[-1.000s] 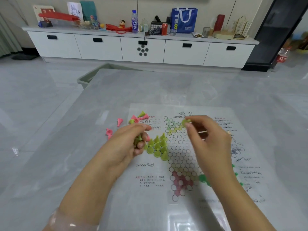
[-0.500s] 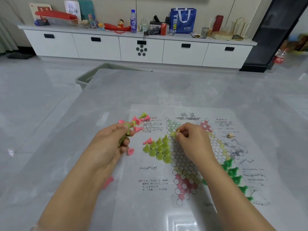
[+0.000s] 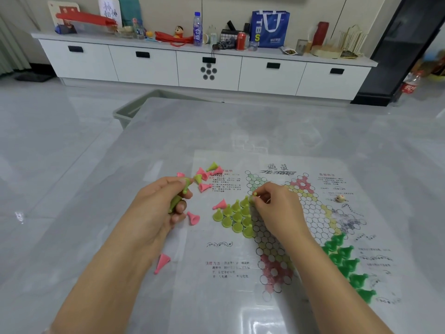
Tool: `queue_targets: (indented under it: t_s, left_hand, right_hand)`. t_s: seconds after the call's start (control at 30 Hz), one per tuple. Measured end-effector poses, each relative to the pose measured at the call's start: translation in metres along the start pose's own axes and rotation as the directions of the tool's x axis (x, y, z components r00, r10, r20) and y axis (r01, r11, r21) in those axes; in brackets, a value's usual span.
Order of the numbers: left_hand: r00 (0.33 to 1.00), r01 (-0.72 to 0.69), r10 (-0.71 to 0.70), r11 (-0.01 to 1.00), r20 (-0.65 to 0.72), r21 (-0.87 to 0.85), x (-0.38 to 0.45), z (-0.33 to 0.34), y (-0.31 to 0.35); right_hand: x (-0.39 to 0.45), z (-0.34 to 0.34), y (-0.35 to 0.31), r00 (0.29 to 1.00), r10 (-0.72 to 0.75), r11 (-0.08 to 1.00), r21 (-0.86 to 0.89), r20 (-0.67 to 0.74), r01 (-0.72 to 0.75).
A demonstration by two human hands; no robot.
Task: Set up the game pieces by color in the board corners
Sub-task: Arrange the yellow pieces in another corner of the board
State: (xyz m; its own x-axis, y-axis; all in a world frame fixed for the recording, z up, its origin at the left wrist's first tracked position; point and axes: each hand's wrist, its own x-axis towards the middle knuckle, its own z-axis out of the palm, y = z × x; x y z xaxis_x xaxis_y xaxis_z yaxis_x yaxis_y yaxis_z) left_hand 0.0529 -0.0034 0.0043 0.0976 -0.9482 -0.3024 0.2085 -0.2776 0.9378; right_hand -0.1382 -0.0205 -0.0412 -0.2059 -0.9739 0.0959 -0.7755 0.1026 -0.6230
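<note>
Stretching across the whole lower view is the glossy grey table [image 3: 168, 141], and on it lies the paper game board [image 3: 277, 237], a printed sheet with a star of hexagon cells and blocks of text round it. Beyond the table stands the long white cabinet [image 3: 209, 68], its top crowded with a blue bag [image 3: 269, 28], a water bottle [image 3: 197, 28] and other odds and ends.

Down to the hands now. Left hand [image 3: 156, 208] sits over the table just off the board's left edge, fingers curled round a bunch of yellow-green pieces [image 3: 179, 196] that poke out between thumb and fingers. Right hand [image 3: 277, 210] is over the board's left star point, thumb and fingertips pinched tight on one yellow-green piece [image 3: 254, 195], right at the upper edge of the yellow-green cluster [image 3: 237, 215], which stands upright and packed in that left corner.

On the right side of the board, a row of dark green pieces [image 3: 346, 263] stands upright in its corner, partly behind the right forearm.

Loose pink pieces [image 3: 207, 175] lie tipped over near the board's top-left edge, mixed with a couple of yellow-green ones. More pink ones lie singly: one just beside the cluster, one by the left fingers, one near the left wrist. A small die [image 3: 340, 198] rests on the board's right half.
</note>
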Motion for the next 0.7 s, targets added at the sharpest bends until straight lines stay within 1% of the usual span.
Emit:
queue_targets:
  t_s: [0.17,0.47,0.53,0.6,0.67,0.7]
  left_hand:
    - [1.000,-0.015,0.015,1.000,0.008,0.004,-0.001,0.003,-0.001]
    - [0.999,0.005,-0.003,0.998,0.040,-0.068,0.001,0.004,-0.002]
    - [0.998,0.026,-0.019,0.992,0.053,-0.123,0.004,0.002,-0.002]
    - [0.997,0.057,-0.047,0.976,0.054,-0.212,0.005,-0.001,0.000]
    - [0.994,0.110,-0.095,0.933,0.060,-0.344,0.006,-0.004,0.003]
    - [0.990,0.138,-0.120,0.895,0.069,-0.424,0.006,-0.006,0.005]
  right_hand:
    - [-0.001,0.001,0.000,1.000,-0.009,1.000,0.012,-0.010,0.009]
    - [-0.003,-0.003,0.002,0.999,-0.042,0.999,0.033,0.000,0.042]
    - [-0.005,-0.010,0.000,1.000,-0.014,0.997,0.070,-0.025,0.016]
    - [-0.008,-0.020,-0.003,0.997,0.015,0.993,0.119,-0.077,-0.006]
    - [-0.010,-0.033,-0.007,0.991,0.041,0.981,0.195,-0.131,-0.015]
    - [-0.011,-0.041,-0.010,0.986,0.056,0.969,0.246,-0.154,-0.016]
